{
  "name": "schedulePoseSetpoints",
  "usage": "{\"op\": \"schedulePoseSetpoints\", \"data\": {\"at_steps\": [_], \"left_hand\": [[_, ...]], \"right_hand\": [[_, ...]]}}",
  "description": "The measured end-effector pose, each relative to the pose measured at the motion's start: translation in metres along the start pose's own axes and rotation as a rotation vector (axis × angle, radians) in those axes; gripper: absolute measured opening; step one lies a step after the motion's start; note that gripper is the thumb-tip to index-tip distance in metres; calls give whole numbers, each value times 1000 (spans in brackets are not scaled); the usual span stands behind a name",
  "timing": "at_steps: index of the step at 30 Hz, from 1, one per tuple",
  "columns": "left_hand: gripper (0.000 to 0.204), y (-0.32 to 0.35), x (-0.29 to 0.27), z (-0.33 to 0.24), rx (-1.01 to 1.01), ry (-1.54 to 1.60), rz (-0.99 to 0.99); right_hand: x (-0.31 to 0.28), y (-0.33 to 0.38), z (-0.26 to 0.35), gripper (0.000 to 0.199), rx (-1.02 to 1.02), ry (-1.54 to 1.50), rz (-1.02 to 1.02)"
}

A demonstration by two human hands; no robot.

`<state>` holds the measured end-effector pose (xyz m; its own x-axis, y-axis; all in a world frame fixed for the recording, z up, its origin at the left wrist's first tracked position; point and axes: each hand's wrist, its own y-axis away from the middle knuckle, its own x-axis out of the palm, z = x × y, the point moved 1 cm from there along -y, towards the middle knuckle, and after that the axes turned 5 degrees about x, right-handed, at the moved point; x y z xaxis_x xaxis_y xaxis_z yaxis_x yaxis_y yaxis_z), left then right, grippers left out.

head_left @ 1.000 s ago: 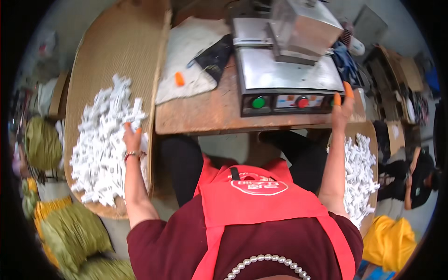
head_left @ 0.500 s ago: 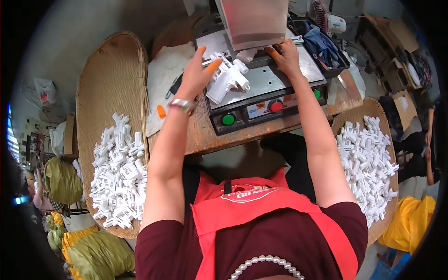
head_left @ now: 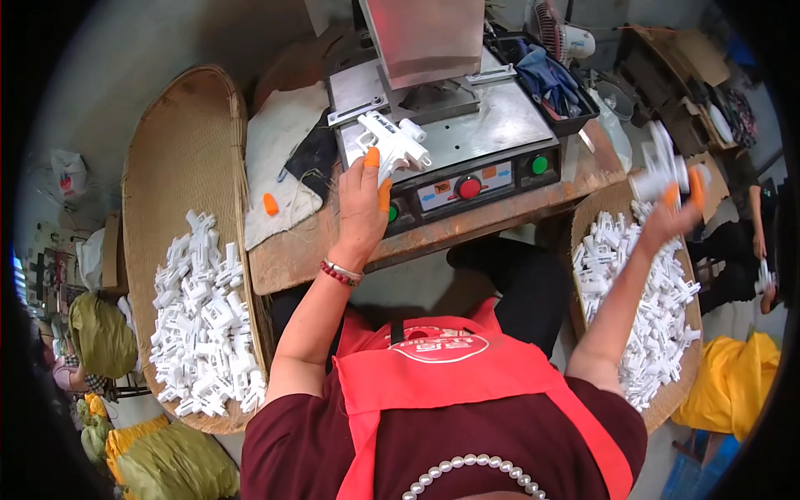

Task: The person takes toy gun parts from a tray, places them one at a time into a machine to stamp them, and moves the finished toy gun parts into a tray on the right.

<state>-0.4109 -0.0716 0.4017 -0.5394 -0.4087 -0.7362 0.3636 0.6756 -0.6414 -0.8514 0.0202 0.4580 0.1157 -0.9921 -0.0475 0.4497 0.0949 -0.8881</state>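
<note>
My left hand (head_left: 360, 204), with orange finger covers, grips the handle of a white plastic toy pistol (head_left: 390, 142) with dark printing on its side. That pistol is over the front left of a metal-topped press machine (head_left: 500, 117), whose panel has green and red buttons. Blurred by motion, my right hand (head_left: 673, 218) is out at the right, closed on another white toy pistol (head_left: 660, 162). Below it a woven basket (head_left: 586, 221) holds a heap of white toy pistols (head_left: 637, 308). The machine's small base under the raised metal housing (head_left: 425, 42) has no pistol on it.
A second woven tray (head_left: 183, 142) at left carries another heap of white pistols (head_left: 204, 325). An orange finger cover (head_left: 270, 204) lies on a pale cloth (head_left: 283, 150). A black bin (head_left: 575, 125) with blue cloth stands behind the machine's right side. Another person's arm (head_left: 758, 225) shows far right.
My right hand has left the machine's base and swung right over the basket with a toy pistol. My left hand has moved nearer me and closed on the other pistol's handle.
</note>
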Motion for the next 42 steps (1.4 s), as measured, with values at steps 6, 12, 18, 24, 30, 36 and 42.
{"op": "schedulePoseSetpoints", "data": {"at_steps": [6,12,18,24,30,36,42], "left_hand": [[39,-79,33,3,93,-34,-162],[28,-133,80,3,61,-164,58],[45,-84,50,37,22,100,36],[59,28,-8,35,152,65,133],[36,56,-77,113,42,97,-225],[54,219,-113,370,-802,-689,39],[67,278,-95,427,-1019,-514,521]], "right_hand": [[-3,77,-53,29,440,-86,478],[84,134,-50,40,352,-157,680],[118,124,6,60,628,-400,1100],[107,132,-43,61,662,-314,1066],[111,136,-53,53,722,-470,1131],[107,134,-54,47,925,-628,1025],[106,129,-51,54,767,-346,1042]]}}
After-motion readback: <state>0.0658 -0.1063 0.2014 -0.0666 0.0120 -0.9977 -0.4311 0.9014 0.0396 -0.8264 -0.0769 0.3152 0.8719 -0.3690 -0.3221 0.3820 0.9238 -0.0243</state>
